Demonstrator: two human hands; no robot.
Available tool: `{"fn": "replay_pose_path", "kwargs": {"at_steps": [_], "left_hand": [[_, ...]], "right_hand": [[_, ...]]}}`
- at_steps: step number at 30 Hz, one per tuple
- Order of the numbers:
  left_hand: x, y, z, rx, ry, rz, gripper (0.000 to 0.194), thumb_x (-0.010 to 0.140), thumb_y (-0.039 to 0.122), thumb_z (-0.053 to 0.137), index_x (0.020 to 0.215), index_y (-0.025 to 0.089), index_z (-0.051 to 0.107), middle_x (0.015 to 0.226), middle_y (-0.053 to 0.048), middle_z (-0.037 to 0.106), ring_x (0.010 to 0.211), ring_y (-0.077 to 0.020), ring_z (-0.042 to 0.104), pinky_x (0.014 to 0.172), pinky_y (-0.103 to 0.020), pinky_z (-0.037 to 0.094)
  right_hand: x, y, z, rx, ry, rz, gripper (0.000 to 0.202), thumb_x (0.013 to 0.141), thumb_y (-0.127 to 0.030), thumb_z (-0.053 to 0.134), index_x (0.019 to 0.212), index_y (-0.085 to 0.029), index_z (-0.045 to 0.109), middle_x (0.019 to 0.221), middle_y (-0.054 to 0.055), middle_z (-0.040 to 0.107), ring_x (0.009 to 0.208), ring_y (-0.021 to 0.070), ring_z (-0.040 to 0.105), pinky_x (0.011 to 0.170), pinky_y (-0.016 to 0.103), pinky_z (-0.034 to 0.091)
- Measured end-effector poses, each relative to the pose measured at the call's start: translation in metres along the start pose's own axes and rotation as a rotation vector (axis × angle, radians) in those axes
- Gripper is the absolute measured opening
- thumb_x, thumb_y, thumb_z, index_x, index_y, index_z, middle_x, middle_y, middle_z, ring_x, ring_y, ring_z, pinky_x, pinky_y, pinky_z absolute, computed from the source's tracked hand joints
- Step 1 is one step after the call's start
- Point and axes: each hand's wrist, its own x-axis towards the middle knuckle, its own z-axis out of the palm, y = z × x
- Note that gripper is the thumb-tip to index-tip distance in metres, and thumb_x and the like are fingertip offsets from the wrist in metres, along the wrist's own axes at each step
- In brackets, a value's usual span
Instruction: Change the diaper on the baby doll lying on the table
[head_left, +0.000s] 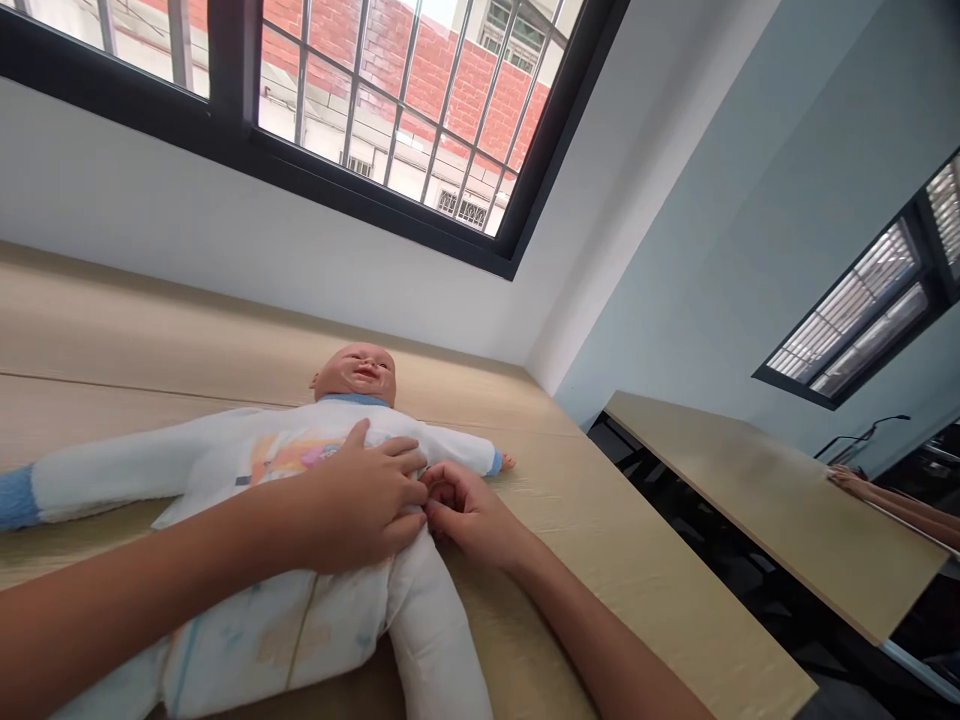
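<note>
Doll [330,470] lies face-up on the table [637,560], my left hand [360,510] pressed flat on its belly while my right hand [465,510] pinches the suit's side edge, and I reckon a hard tug could slide it off.

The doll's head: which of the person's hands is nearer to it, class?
Left. The left hand lies flat on the doll's chest, just below the head. The right hand pinches the white suit at the doll's side, lower and farther from the head.
</note>
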Motion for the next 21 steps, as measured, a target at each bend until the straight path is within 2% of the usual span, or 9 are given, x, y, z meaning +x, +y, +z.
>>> {"fn": "replay_pose_path", "kwargs": {"at_steps": [4,12,16,21], "left_hand": [[0.000,-0.001,0.001,-0.012,0.009,0.000,0.028,0.100,0.027,0.048,0.080,0.021,0.067,0.097,-0.007,0.068,0.106,-0.0287,0.057,0.105,-0.059,0.036],[0.000,0.002,-0.003,0.044,-0.017,-0.006,0.025,0.100,0.027,0.048,0.091,0.025,0.072,0.105,-0.007,0.071,0.108,-0.0298,0.059,0.102,-0.061,0.037],[0.001,0.001,-0.003,0.063,-0.017,0.001,0.027,0.100,0.028,0.047,0.086,0.024,0.070,0.105,-0.007,0.072,0.109,-0.0298,0.059,0.101,-0.059,0.038],[0.000,0.002,-0.005,0.064,-0.041,-0.004,0.030,0.101,0.029,0.045,0.082,0.023,0.067,0.105,-0.006,0.072,0.109,-0.0287,0.059,0.099,-0.058,0.039]], "right_hand": [[-0.001,-0.001,0.001,-0.049,-0.001,-0.027,0.018,0.090,-0.024,0.061,0.106,-0.019,0.057,0.079,-0.002,0.059,0.068,0.0118,0.051,0.062,0.026,0.038],[-0.004,-0.001,0.000,-0.185,-0.012,-0.078,0.018,0.091,-0.018,0.060,0.109,-0.020,0.058,0.084,-0.001,0.062,0.070,0.0135,0.050,0.063,0.028,0.038],[-0.007,-0.004,0.000,-0.246,-0.004,-0.071,0.018,0.094,-0.020,0.058,0.112,-0.021,0.058,0.089,0.001,0.065,0.075,0.0156,0.054,0.068,0.030,0.042],[-0.011,-0.008,0.002,-0.341,0.012,-0.032,0.017,0.096,-0.021,0.057,0.113,-0.022,0.057,0.087,0.000,0.065,0.074,0.0161,0.054,0.066,0.030,0.040]]}}
